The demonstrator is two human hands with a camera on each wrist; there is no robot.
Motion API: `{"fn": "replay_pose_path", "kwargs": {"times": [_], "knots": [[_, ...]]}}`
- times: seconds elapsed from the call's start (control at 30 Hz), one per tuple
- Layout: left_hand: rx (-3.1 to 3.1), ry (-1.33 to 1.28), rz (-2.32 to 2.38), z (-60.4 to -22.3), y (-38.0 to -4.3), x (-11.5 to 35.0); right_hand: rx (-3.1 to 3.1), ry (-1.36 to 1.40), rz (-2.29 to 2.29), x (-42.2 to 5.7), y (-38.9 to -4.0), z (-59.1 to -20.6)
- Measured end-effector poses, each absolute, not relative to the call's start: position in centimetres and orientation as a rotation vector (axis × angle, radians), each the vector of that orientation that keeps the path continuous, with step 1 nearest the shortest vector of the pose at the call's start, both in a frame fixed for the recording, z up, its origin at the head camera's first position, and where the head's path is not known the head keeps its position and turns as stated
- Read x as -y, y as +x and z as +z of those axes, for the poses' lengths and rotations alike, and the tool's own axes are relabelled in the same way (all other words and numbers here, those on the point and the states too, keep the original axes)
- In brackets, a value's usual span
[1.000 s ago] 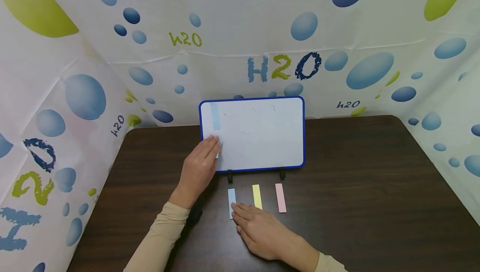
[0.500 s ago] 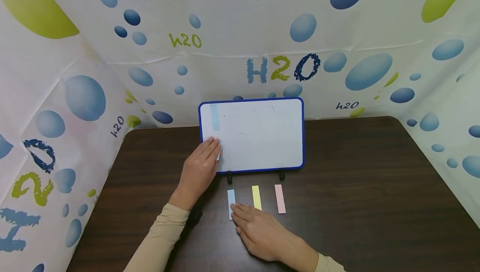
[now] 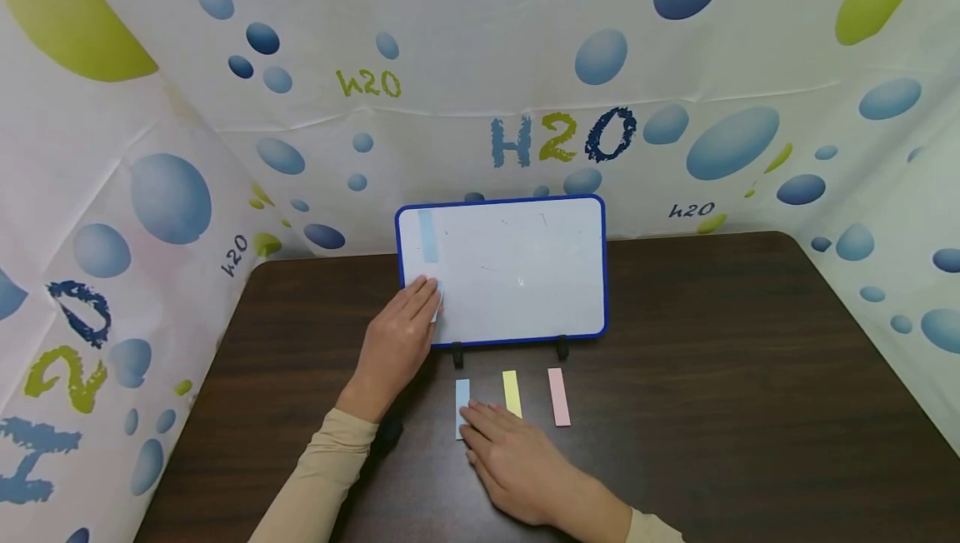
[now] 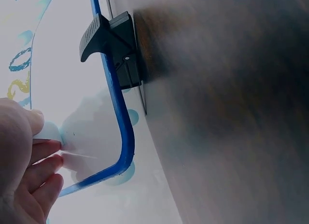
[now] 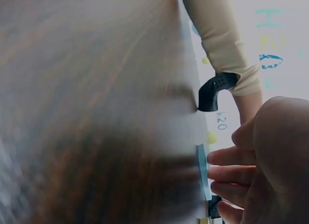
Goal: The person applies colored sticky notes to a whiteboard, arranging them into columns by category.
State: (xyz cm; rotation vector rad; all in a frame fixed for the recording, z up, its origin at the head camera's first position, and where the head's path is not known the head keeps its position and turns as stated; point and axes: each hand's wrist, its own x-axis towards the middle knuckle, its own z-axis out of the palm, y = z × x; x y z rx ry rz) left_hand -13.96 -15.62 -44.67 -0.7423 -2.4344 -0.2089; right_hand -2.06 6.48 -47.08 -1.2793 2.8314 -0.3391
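My left hand point(image 3: 393, 339) is at the lower left of a blue-rimmed whiteboard point(image 3: 525, 268). Between its thumb and fingers it pinches a pale blue sticky strip point(image 4: 48, 131) against the board, mostly hidden by the hand from above. Higher on the board's left side sticks another pale blue strip point(image 3: 427, 235). On the table, my right hand point(image 3: 521, 460) lies palm down with extended fingers, the fingertips right at a blue sticky-note pad point(image 3: 462, 397). To the right of that pad lie a yellow pad point(image 3: 512, 393), partly covered by the right hand, and a pink pad point(image 3: 558, 397).
Black clips point(image 3: 458, 355) hold the whiteboard upright at its lower edge. It stands on a dark wooden table point(image 3: 735, 376), before a white sheet point(image 3: 450, 18) printed with bubbles and H2O lettering. A black wrist strap piece point(image 5: 212, 93) sits at the left sleeve.
Both hands keep their places at the board and the blue pad. Only the head view has shifted slightly.
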Motion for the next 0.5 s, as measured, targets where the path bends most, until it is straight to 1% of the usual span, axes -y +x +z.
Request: {"fn": "replay_pose_path", "kwargs": {"times": [0.5], "knots": [[2.462,-0.729,-0.198,-44.81,-13.92,15.74,-2.839,-1.286,-0.394,-6.60,-2.69,-46.67]]}}
